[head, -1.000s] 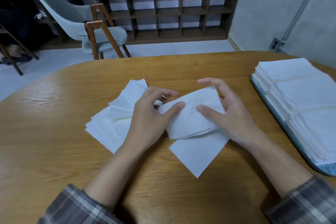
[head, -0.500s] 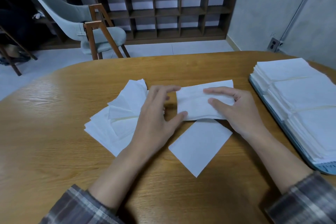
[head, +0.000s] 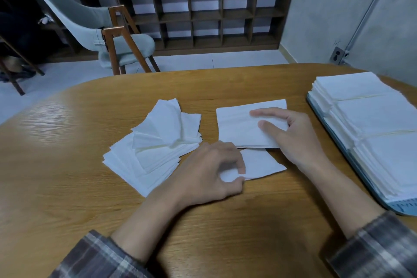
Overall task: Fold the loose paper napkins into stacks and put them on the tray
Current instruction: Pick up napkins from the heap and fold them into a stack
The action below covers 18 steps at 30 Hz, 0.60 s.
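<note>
One loose sheet (head: 264, 162) on bench (head: 67, 165), edge pinched in left hand (head: 209, 176) grip; right hand (head: 297, 140) flat, grip apart, pressing folded napkin (head: 239, 126) just beyond; imo lift slow, match corners, then crease; tray (head: 404, 207) right of right grip, unfolded pile (head: 158, 142) left of left grip.

A folded white napkin (head: 239, 126) lies flat mid-table, overlapping a second napkin (head: 264, 162). A loose fanned pile (head: 155, 144) sits left; neat stacks (head: 374, 124) fill the grey tray (head: 404, 207) right.
</note>
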{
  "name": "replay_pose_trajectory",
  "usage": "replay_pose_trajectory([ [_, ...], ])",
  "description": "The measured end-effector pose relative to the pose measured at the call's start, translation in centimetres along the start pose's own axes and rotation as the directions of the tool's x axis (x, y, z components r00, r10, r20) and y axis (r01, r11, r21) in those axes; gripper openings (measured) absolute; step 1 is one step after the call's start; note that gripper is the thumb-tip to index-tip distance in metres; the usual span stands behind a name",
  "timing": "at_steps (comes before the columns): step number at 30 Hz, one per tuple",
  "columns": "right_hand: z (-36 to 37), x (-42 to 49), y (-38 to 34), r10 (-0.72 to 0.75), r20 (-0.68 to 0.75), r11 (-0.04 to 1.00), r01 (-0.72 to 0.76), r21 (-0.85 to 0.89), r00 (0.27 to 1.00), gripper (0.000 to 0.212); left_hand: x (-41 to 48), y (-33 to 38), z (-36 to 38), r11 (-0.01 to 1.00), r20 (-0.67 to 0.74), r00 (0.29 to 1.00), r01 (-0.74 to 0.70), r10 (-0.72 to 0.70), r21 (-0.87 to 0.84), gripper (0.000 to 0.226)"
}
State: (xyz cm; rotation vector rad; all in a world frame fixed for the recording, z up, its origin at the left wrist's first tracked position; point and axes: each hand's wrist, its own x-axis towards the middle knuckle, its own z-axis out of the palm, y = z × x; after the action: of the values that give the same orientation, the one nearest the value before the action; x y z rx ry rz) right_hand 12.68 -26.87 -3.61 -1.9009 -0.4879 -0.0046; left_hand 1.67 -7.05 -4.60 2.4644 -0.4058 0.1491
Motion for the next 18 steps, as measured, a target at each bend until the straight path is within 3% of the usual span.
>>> replay_pose_trajectory([
  [4,-0.1,0.1,-0.4,-0.015,0.095,0.988,0.000,0.152,0.995,0.021,0.0,0.2,-1.6,0.954,-0.123,0.979,0.123,-0.161,-0.274,0.011],
  [7,0.0,-0.2,-0.3,0.011,0.206,0.941,-0.079,0.328,0.979,0.062,0.3,-0.2,-2.5,0.856,-0.219,0.923,0.180,-0.318,-0.484,0.012],
  [9,0.3,-0.5,-0.2,0.007,0.254,0.918,-0.107,0.381,0.967,0.070,0.5,-0.3,-2.6,0.799,-0.232,0.890,0.206,-0.394,-0.565,0.010],
  [13,1.0,-1.0,-0.8,0.019,0.195,0.952,-0.077,0.296,0.981,0.019,0.6,-0.5,-2.3,0.801,-0.284,0.852,0.228,-0.439,-0.553,0.003],
  [15,1.1,-1.1,-0.7,0.049,0.194,0.953,-0.104,0.285,0.980,0.013,0.7,-0.8,-2.2,0.838,-0.327,0.848,0.220,-0.417,-0.499,0.008],
  [18,1.3,-1.2,-1.0,0.036,0.227,0.954,-0.101,0.283,0.973,0.020,0.7,-1.0,-2.2,0.807,-0.338,0.830,0.207,-0.444,-0.553,0.012],
])
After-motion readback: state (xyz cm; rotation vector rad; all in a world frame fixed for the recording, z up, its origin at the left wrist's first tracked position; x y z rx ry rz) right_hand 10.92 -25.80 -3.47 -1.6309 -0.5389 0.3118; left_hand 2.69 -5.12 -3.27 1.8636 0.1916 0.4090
